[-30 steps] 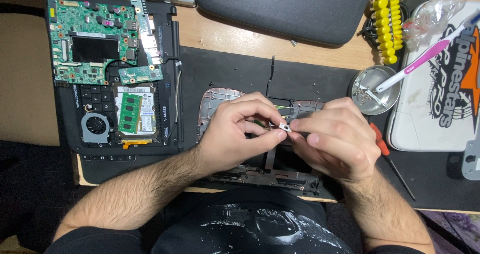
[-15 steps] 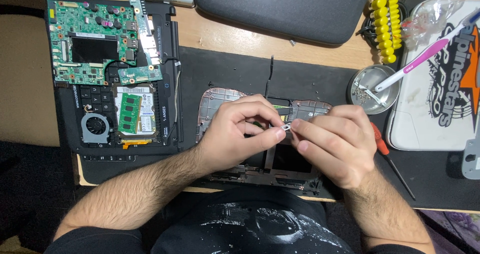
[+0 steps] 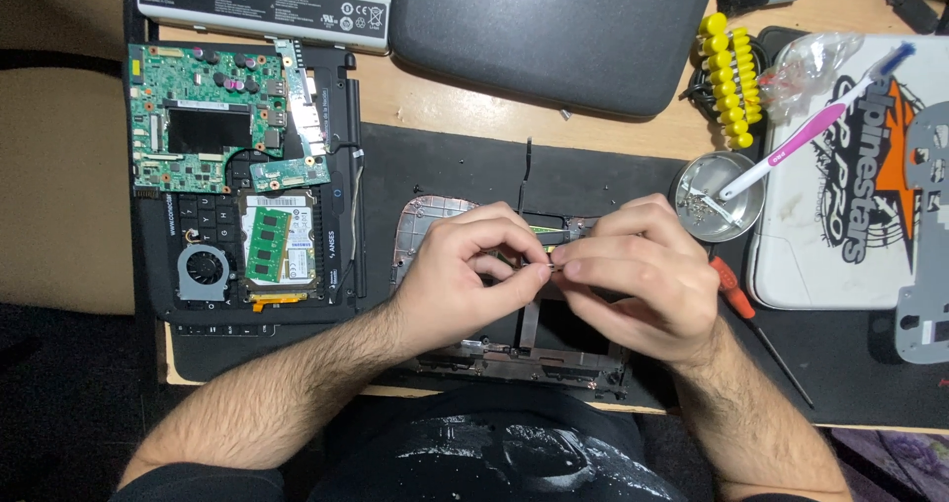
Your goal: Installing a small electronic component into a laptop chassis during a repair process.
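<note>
Our left hand [image 3: 465, 280] and right hand [image 3: 638, 280] meet fingertip to fingertip over the laptop palmrest frame [image 3: 514, 359], which lies on the black work mat [image 3: 445, 166] at the desk's near edge. Both sets of fingers are pinched together on a tiny metal part [image 3: 550, 261]; it is too small for us to tell what it is. Open mat shows beyond the frame and to its left; on the near side the frame overhangs the desk edge just above our lap.

Left of the frame sits the opened laptop base [image 3: 252, 255] with its green motherboard [image 3: 208, 131], RAM stick [image 3: 267, 245] and fan [image 3: 205, 270]. Right of the frame, just beside our right wrist, lies an orange-handled screwdriver [image 3: 736, 299]; beyond it a round metal dish [image 3: 717, 198] holds screws and a pink toothbrush [image 3: 806, 138]. Farther from the frame rest a dark laptop lid [image 3: 554, 38], a white battery pack [image 3: 262, 8] and a yellow bit set [image 3: 730, 77] on the wooden desk [image 3: 435, 97].
</note>
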